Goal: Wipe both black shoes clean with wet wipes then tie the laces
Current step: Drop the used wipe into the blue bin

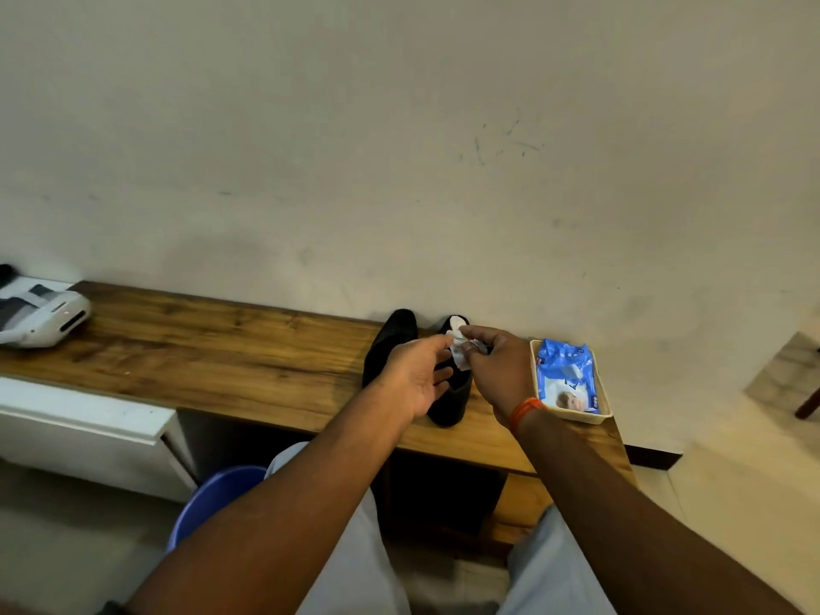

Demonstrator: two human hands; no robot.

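Two black shoes stand side by side on the wooden bench against the wall: the left shoe [390,344] and the right shoe [452,401], both partly hidden by my hands. My right hand [497,370] pinches a crumpled white wet wipe [459,352] above the right shoe. My left hand [421,375] is palm up with fingers spread, its fingertips touching the wipe. The blue wet wipes pack [568,375] lies in a cream tray [577,417] just right of the shoes. The laces cannot be seen.
The wooden bench [222,357] runs left to a white device [40,317] at its far end. A white cabinet [88,428] and a blue bucket [213,494] sit below. The wall rises right behind the shoes.
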